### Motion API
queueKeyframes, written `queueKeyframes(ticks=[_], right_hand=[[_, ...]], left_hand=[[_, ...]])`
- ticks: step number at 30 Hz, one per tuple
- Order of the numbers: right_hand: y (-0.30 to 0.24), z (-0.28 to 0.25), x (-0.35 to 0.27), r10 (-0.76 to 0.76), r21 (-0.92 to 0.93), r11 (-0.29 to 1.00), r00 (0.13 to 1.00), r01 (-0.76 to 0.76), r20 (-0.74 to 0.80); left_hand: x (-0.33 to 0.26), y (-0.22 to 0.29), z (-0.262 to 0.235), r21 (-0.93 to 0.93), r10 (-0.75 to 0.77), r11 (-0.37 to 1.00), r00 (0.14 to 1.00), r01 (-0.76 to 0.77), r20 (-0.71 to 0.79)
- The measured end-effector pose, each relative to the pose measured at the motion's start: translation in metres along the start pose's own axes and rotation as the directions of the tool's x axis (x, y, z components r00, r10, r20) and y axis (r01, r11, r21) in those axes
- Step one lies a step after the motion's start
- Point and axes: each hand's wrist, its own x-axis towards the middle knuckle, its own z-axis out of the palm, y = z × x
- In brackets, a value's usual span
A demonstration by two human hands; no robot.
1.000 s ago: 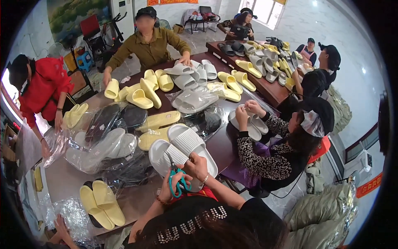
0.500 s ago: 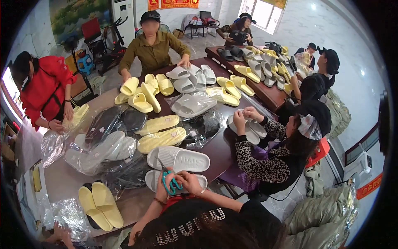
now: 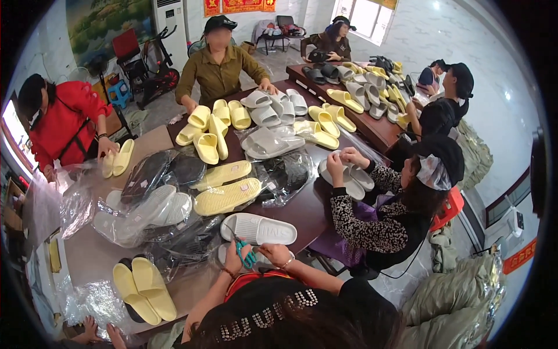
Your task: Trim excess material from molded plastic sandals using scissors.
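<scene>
The L hand (image 3: 232, 257) is closed around the scissors (image 3: 249, 259) w/ teal handles; the R hand (image 3: 275, 255) has its fingers bent close together, but I cannot tell if they pinch some thin thing. For working well w/ scissors so near, it is prob. best to keep the blade tips turned away from the strap, hold the R fingers out of the cutting line, and make only small, slow snips. The pale gray slipper (image 3: 264, 230) lies just above both hands, at lower centre of the pic., on the surface (image 3: 308, 218), sole down, toe to the left. Its strap is ribbed, its footbed has raised lettering, and the colour looks even. A second gray slipper (image 3: 223, 252) is below it, mostly hidden by hands, so its condition I cannot judge.
</scene>
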Motion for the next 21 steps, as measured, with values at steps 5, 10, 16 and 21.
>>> queueKeyframes(ticks=[5,10,16,21], right_hand=[[-0.009,-0.005,0.007,-0.030,-0.140,0.990,0.999,0.027,-0.024],[0.011,0.015,-0.006,-0.059,-0.172,0.984,0.997,0.051,-0.042],[0.016,0.018,0.002,-0.052,-0.235,0.969,0.995,0.072,0.090],[0.000,0.004,0.002,-0.093,-0.207,0.973,0.995,0.101,0.047]], left_hand=[[-0.003,0.019,0.000,0.222,0.065,0.973,0.997,-0.055,-0.035],[-0.026,0.047,0.002,0.820,0.310,0.553,0.950,-0.146,-0.040],[-0.020,0.013,-0.012,0.843,0.072,0.537,0.994,0.026,-0.077],[-0.013,0.012,-0.014,0.836,0.077,0.549,0.995,0.005,-0.057]])
